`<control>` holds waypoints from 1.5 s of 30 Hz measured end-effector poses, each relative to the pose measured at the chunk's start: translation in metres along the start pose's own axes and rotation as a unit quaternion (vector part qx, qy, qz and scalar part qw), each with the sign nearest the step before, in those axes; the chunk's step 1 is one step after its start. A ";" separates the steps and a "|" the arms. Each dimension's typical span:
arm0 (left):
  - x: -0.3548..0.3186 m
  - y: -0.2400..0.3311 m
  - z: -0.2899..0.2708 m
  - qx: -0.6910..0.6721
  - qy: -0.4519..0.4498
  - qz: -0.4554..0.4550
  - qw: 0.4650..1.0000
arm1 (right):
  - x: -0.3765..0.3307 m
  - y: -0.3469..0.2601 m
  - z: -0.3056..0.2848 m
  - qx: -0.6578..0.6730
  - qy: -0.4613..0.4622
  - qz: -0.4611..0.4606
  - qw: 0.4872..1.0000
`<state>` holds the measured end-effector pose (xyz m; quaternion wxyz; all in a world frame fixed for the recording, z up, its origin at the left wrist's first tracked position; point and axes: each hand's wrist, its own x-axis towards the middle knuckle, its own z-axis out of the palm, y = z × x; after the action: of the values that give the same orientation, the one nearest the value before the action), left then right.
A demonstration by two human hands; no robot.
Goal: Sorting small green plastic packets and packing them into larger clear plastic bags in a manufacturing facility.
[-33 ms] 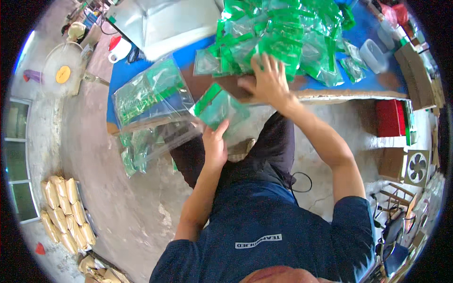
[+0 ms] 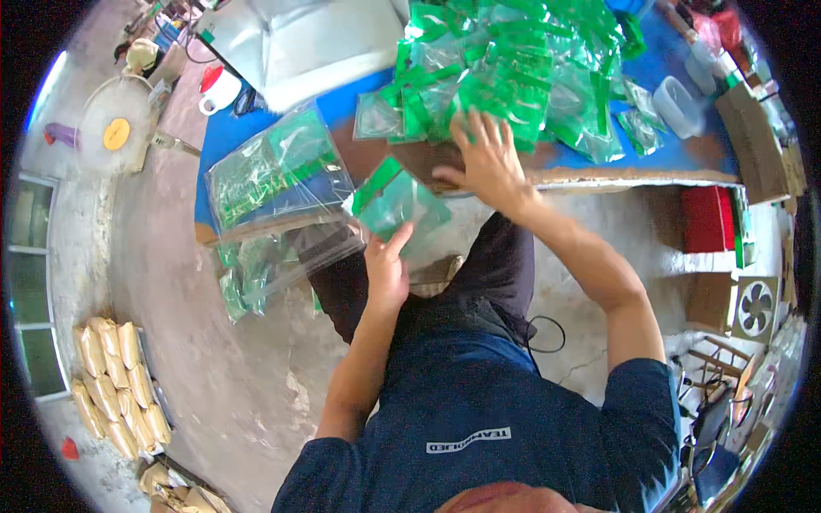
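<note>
My left hand [image 2: 390, 272] grips a small clear plastic bag with a green header [image 2: 389, 201] in front of the table's near edge, thumb on top. More bags may lie under it; I cannot tell. My right hand [image 2: 492, 162] is spread over the near edge of a heap of similar green-and-clear bags [image 2: 522, 81], fingertips on or just above them. Left of the heap, a larger clear bag [image 2: 278, 167] with green packets inside lies on the table, its loose end hanging over the edge.
A metal tray [image 2: 321, 43] and a white mug with a red lid [image 2: 220, 89] stand at the back left of the blue table [image 2: 590, 167]. A clear plastic tub [image 2: 676, 104] sits at the right. Green packets [image 2: 248, 265] hang below the left edge. Brown packages [image 2: 115, 385] are stacked on the floor.
My right hand has shifted very slightly left and down at the edge of the heap. My left hand still holds the bag in almost the same place.
</note>
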<state>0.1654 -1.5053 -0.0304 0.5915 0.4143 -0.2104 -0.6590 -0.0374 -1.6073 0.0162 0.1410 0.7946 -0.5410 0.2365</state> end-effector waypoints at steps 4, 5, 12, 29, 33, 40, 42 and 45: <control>-0.009 0.020 -0.014 -0.072 -0.030 -0.112 0.991 | -0.037 0.000 -0.013 0.128 -0.050 -0.132 0.982; -0.012 0.018 -0.012 -0.043 -0.025 -0.099 0.994 | -0.044 -0.002 -0.014 0.128 -0.059 -0.139 0.980; -0.013 0.016 0.001 -0.180 -0.105 -0.174 0.962 | -0.044 -0.065 -0.050 0.783 -0.024 0.346 0.516; -0.023 0.003 -0.013 -0.179 -0.019 -0.175 0.968 | -0.005 -0.025 -0.024 0.211 -0.093 -0.133 0.964; -0.012 -0.004 -0.006 -0.211 -0.010 -0.173 0.962 | -0.016 -0.029 -0.015 0.315 -0.097 -0.182 0.926; -0.012 -0.002 -0.004 -0.193 -0.053 -0.135 0.971 | -0.018 0.016 -0.032 0.114 -0.040 0.064 0.991; -0.010 -0.012 -0.016 -0.172 -0.075 -0.135 0.973 | -0.039 0.020 -0.035 0.172 -0.094 -0.055 0.979; -0.013 -0.013 -0.021 -0.182 -0.120 -0.158 0.963 | -0.068 0.003 -0.023 0.304 0.020 0.034 0.952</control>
<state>0.1741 -1.4856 -0.0485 0.5153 0.2456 -0.0885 -0.8163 -0.0655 -1.5438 -0.0002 -0.1044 0.7764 -0.4672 0.4098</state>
